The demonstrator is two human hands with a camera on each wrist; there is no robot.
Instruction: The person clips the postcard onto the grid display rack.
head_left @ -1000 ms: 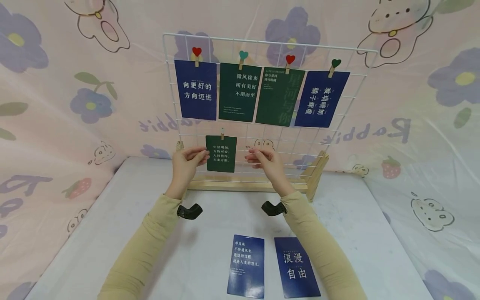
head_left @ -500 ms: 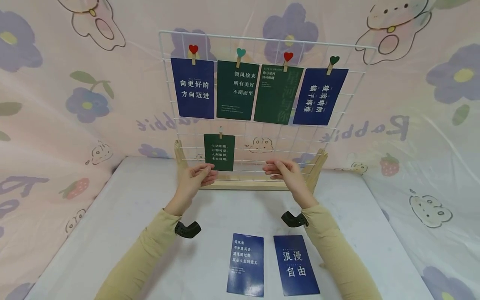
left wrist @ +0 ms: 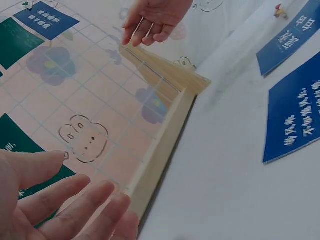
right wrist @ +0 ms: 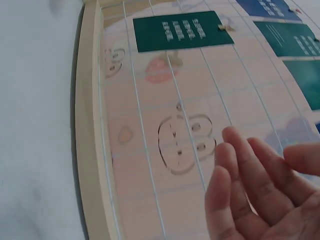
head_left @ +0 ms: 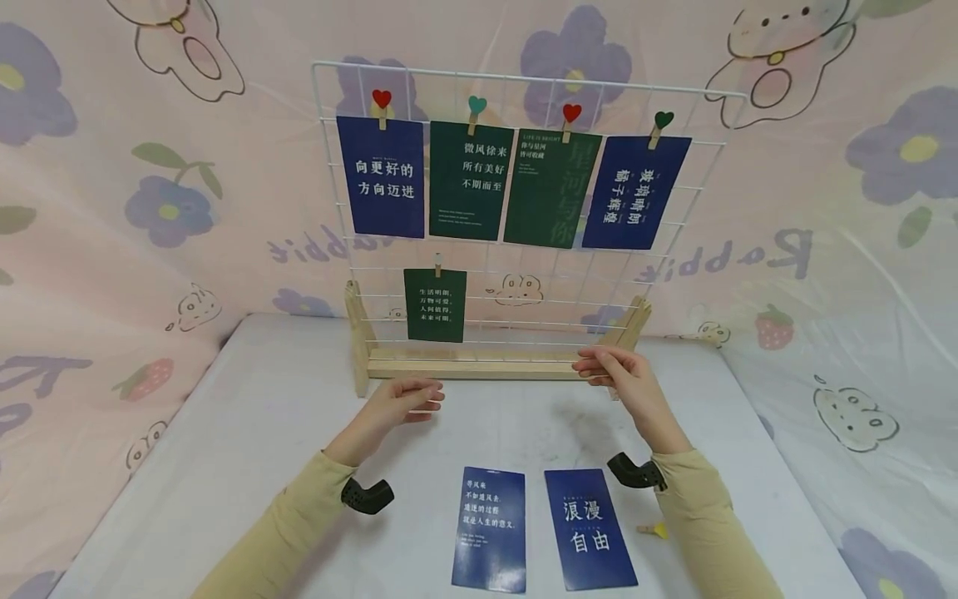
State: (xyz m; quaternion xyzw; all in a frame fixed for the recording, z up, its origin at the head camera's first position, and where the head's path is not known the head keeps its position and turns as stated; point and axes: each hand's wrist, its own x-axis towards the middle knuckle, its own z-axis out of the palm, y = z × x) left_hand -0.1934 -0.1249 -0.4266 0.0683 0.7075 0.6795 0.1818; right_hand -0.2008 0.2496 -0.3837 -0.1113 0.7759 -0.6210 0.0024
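Note:
My left hand [head_left: 400, 408] hovers over the table in front of the rack's left half, fingers loosely extended and holding nothing. On the other side, my right hand [head_left: 624, 378] is in front of the rack's right foot, also with relaxed fingers and nothing held. Between and behind them a small green card [head_left: 435, 305] hangs by a small clothespin [head_left: 438, 264] on the white wire grid rack [head_left: 524, 320]. In the right wrist view the green card [right wrist: 182, 31] is apart from the fingers. Two blue cards, one left [head_left: 489, 532] and one right [head_left: 590, 530], lie on the table.
Along the rack's upper part hang a blue card [head_left: 382, 176], two green cards and another blue card [head_left: 636, 193], each under a heart clothespin. A yellow-topped clothespin [head_left: 654, 530] lies near the right sleeve. A wooden base [head_left: 479, 368] holds the grid.
Both hands have drawn back from the hanging green card, down toward me; the right one has also moved right. The yellow-topped clothespin has come into sight beside the right sleeve.

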